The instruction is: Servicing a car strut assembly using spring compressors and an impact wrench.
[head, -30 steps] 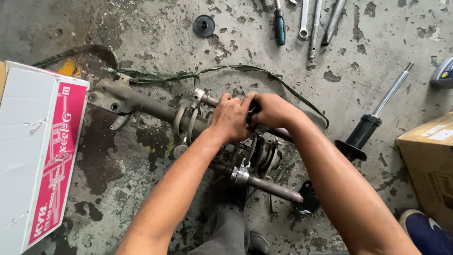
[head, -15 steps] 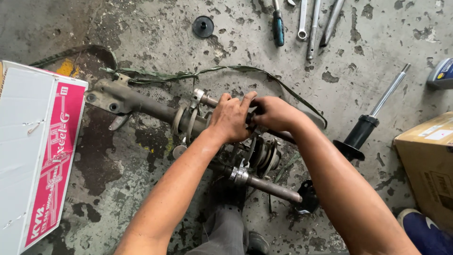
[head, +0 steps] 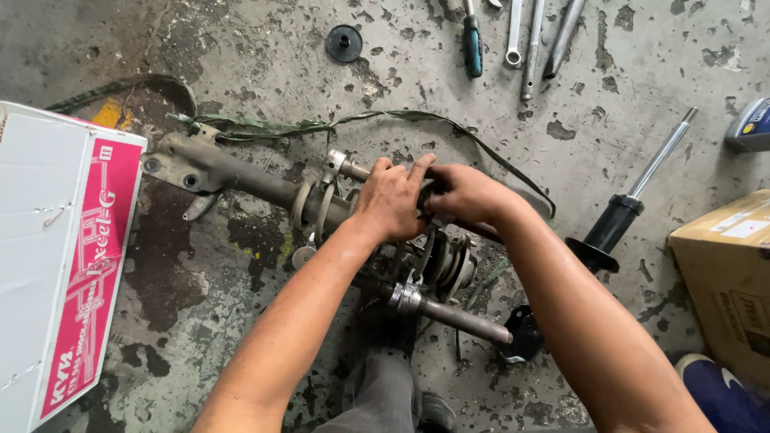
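Near to far. At 6 o'clock your knee [head: 377,393] and a shoe [head: 437,413]; a blue shoe [head: 726,393] at 4 o'clock.

Just ahead of the knee, a steel clamp rod [head: 449,313] runs across the coil spring [head: 445,261], black end piece [head: 523,333] on its right.

Dead centre: your left hand [head: 393,200] is curled down over the top of the strut [head: 241,176], fingers wrapped, thumb side up. Your right hand [head: 465,196] is closed around the same spot from the right, touching the left. What's under the palms is hidden, so I can't tell whether you're on a second rod or the spring itself.

The strut lies on the concrete floor [head: 265,48], running from 9 o'clock in to centre, bracket end left.

Handling, my read: heavy, stiff, greasy, likely slick. Spring looks loaded; keep fingers off the coils. Grip the tube body or the bracket, not the spring seat.

Green strap [head: 377,120] loops behind it. White and pink box [head: 56,265] at 9 o'clock, black shock absorber [head: 626,212] at 3, cardboard box [head: 730,273] beyond it. Far, at 12: black disc [head: 344,42], screwdriver [head: 473,44], wrenches [head: 529,44].
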